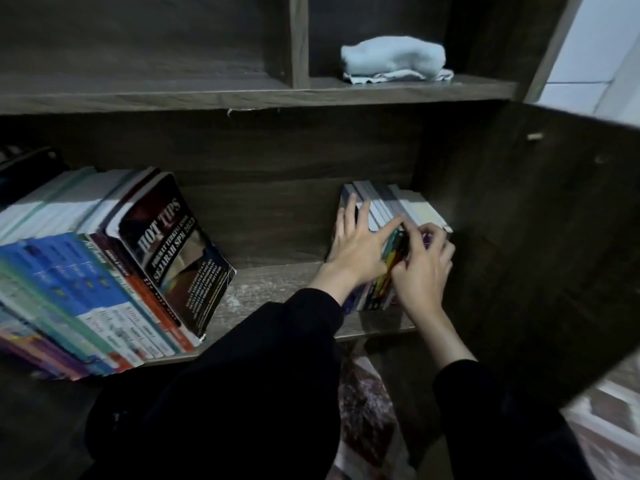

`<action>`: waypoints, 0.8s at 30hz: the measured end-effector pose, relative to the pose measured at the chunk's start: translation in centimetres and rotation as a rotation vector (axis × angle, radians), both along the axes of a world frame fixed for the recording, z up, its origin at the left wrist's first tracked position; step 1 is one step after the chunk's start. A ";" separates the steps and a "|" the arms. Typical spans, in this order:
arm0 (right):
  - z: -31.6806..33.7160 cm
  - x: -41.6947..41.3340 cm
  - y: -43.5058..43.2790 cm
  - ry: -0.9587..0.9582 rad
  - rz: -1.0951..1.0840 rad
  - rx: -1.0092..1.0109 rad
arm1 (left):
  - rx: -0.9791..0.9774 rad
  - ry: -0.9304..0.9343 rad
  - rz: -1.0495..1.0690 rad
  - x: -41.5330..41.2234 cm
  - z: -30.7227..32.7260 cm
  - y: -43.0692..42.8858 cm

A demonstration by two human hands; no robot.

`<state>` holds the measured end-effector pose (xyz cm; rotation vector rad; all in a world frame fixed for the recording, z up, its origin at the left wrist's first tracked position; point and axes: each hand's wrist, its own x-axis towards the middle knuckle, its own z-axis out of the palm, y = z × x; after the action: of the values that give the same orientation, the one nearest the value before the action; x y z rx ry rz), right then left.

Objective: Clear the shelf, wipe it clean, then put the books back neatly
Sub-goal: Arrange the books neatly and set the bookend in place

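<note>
A: Far left of the lower shelf (273, 289)?

B: Left row of books (79, 271), packed tight, spines out, the whole row at a lean. The black HOT TIPS book (173, 251) closes its right end, cover facing the gap.

A: The gap?

B: Bare board, pale smudges on it. A black sleeve (263, 358) crosses its front edge.

A: Left hand?

B: Left hand (356, 249) lies flat against the left face of the right group of books (398, 209). Fingers straight and spread apart, thumb reaching across the tops.

A: Where does that group stand?

B: Upright at the right end of the shelf, hard by the side wall (485, 220), well apart from the left row.

A: Anything above it?

B: A pale folded cloth (394, 58) on the upper shelf.

A: Right hand?

B: Right hand (424, 271) is on the group's near top corner. Fingers curled and clamped over the books' tops, thumb on the spines. I cannot tell how many books it holds.
</note>
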<state>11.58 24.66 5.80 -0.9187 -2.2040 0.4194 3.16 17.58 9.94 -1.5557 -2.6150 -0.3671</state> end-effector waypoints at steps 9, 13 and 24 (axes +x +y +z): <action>-0.2 -0.1 -0.5 0.040 -0.035 0.019 | 0.200 -0.409 0.067 -0.2 0.0 -1.4; -2.4 -0.1 -3.4 0.295 0.118 0.060 | 0.302 -0.392 0.156 -0.3 0.3 -2.1; -8.9 -5.3 -5.6 -0.266 0.394 -0.277 | 0.616 -0.430 0.506 -3.8 -1.2 -7.7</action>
<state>6.31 19.10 -3.08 -0.7061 -2.6270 0.8460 -0.64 9.93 8.74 -0.6482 -2.6482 -1.4028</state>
